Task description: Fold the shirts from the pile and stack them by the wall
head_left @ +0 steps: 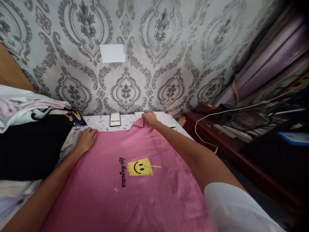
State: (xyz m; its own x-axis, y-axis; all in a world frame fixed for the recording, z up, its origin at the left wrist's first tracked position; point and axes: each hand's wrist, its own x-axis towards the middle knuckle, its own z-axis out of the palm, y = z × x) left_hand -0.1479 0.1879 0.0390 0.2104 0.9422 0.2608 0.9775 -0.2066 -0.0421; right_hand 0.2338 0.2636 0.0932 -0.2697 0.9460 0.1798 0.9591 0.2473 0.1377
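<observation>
A pink T-shirt (101, 180) lies spread over the surface before me, its print turned sideways: a yellow smiling cup with a straw and the words "Los Angeles". My left hand (86, 139) rests flat on the shirt's far left corner, fingers stretched out. At the far right edge my right hand (150, 118) is closed on the cloth, where a small flap of pink fabric is turned up. The undersides of the right fingers are hidden. Right under that hand, a white sheet-like thing (166, 118) lies on the surface.
A phone-like device (115, 119) lies on the patterned white tabletop (96, 123) beyond the shirt. Piled clothes (29, 145) are at the left. To the right stands a dark red desk (205, 129) with a white cable (196, 129). A patterned wall (125, 83) closes off the back, with a white card (113, 53) on it.
</observation>
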